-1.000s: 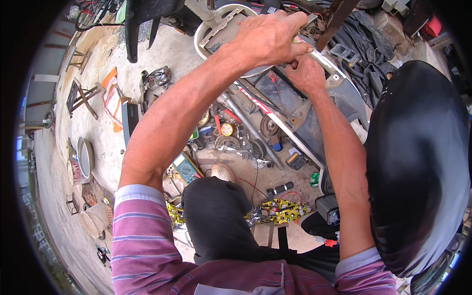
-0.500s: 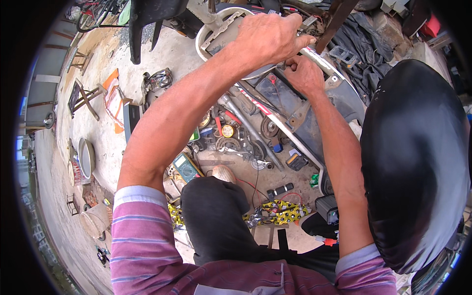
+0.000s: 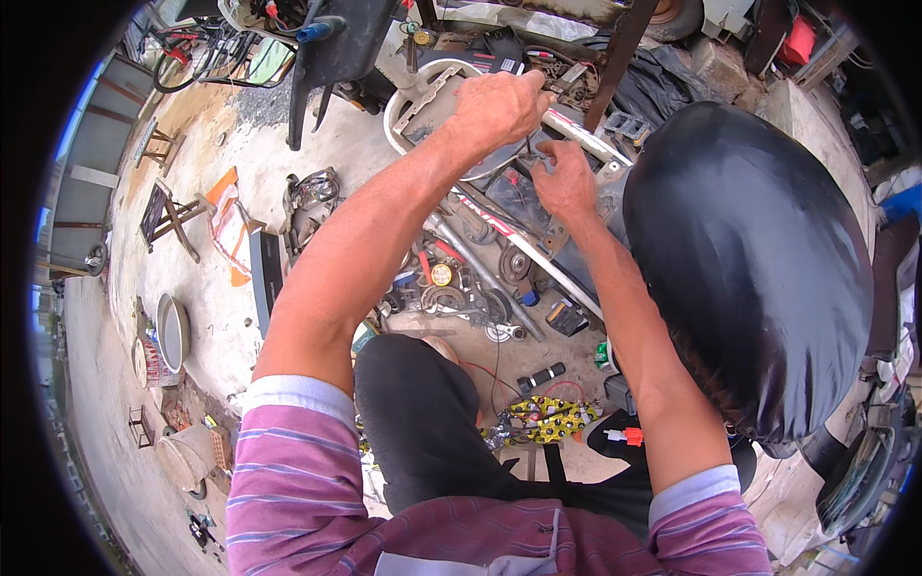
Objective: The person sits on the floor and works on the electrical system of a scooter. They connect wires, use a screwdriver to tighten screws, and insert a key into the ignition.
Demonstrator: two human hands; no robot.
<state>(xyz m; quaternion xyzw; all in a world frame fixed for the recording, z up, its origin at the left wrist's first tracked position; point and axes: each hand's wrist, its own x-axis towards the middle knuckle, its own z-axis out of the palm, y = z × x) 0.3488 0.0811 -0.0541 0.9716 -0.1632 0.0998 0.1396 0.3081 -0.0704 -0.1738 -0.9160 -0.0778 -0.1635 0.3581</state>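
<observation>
My left hand (image 3: 501,106) is closed in a fist above the white vehicle frame (image 3: 588,134). A thin dark shaft (image 3: 527,144) shows just below the fist; the handle, if any, is hidden by my fingers. Close beside it, my right hand (image 3: 565,178) hovers over the frame's open compartment, its fingers bent and the thumb and forefinger apart, with nothing visible between them. In that compartment lies a dark box (image 3: 519,197) with a red-capped terminal, partly covered by my hand. A black padded seat (image 3: 749,269) rises to the right of my right forearm.
On the ground before my knee lie a metal tube (image 3: 485,274), a yellow tape roll (image 3: 441,275), a black flashlight (image 3: 541,376) and several loose tools and parts. A yellow patterned wrapper (image 3: 552,419) is nearer. A round basin (image 3: 173,332) stands far left.
My right hand has drawn slightly left and its fingers have parted. My left fist has shifted left and down. The view has turned, so the seat appears further left.
</observation>
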